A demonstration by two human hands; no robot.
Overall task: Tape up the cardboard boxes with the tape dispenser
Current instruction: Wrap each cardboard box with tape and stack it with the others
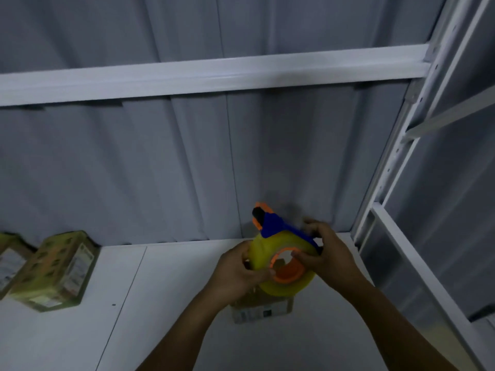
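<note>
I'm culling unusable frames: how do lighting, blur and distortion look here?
Head view: dim, bluish light; mild glare on the white shelf beam; motion blur on the tape dispenser and the right hand gripping it; wide-angle distortion slants the shelf upright; cardboard boxes at left soft, labels unreadable.

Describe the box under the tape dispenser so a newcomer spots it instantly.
On the white shelf, look right of centre, where the left hand and right hand hold the tape dispenser. The cardboard box lies just beneath them, mostly hidden. Unlike the two yellowish boxes at far left, it sits alone.
</note>
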